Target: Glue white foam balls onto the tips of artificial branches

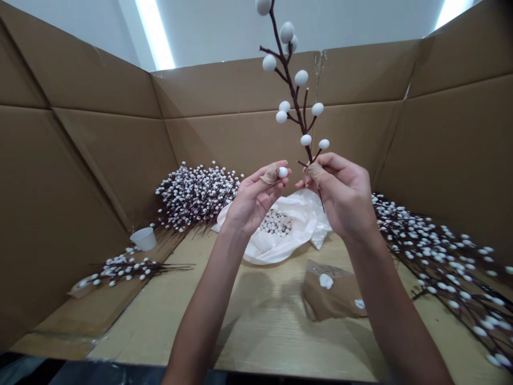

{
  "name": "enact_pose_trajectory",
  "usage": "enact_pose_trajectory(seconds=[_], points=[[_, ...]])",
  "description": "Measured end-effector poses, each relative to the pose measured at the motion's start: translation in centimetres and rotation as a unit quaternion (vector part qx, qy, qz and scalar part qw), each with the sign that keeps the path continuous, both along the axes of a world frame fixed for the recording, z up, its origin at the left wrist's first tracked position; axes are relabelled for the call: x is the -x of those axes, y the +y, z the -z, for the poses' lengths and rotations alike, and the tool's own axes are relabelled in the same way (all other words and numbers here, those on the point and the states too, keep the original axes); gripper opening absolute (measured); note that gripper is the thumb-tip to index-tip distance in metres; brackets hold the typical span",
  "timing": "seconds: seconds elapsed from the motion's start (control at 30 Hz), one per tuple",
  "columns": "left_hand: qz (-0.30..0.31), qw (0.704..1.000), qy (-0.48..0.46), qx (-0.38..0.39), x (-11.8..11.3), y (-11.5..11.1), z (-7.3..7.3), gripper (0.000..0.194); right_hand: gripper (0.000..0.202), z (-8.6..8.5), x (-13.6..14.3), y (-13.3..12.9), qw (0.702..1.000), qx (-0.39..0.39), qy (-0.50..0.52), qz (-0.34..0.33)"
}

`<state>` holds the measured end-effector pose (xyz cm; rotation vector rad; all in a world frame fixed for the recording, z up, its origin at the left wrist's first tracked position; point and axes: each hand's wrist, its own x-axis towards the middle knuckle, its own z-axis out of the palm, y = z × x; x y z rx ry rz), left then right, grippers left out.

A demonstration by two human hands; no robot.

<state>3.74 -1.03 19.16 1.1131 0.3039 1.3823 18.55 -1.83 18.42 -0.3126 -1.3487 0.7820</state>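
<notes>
My right hand (pixel 342 187) grips a dark brown artificial berry branch (pixel 294 96) near its lower end, holding it upright and tilted left. White berries sit on most of its twigs; a few twig tips are bare. Between the thumb and fingers of my left hand (pixel 256 198) is one loose white berry (pixel 282 172), a short way left of the branch and apart from it. Tan tape is wrapped around the left thumb, and similar tape shows on the right thumb. Below the hands lies a white plastic bag (pixel 264 251) with many loose berries (pixel 276 222) in it.
Bundled berry branches (pixel 196 195) lie at the back left, more branches (pixel 441 256) along the right. A white cup (pixel 143 239), a small bunch (pixel 124 267) and a tape roll (pixel 82 287) are at left. Brown cardboard (pixel 332 294) bears white blobs. Cardboard walls (pixel 240 133) enclose the table.
</notes>
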Motion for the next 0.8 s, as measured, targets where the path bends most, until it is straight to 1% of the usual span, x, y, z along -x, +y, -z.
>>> enact_pose_trajectory(seconds=[0.13, 0.27, 0.53, 0.8], points=[[0.008, 1.0, -0.02, -0.004, 0.0, 0.0, 0.0, 0.01, 0.014, 0.0, 0.0, -0.1, 1.0, -0.001, -0.023, 0.008], [0.004, 1.0, -0.024, -0.009, 0.1, -0.1, -0.1, 0.009, 0.015, -0.1, 0.2, -0.6, 0.999, -0.01, -0.045, 0.024], [-0.005, 0.999, -0.016, -0.027, 0.1, -0.1, -0.2, 0.013, 0.016, 0.0, 0.3, -1.0, 0.994, -0.033, -0.075, 0.065], [-0.019, 0.999, 0.011, -0.037, 0.3, 0.0, 0.0, 0.007, 0.017, 0.0, 0.2, -1.0, 0.991, -0.036, -0.097, 0.085]])
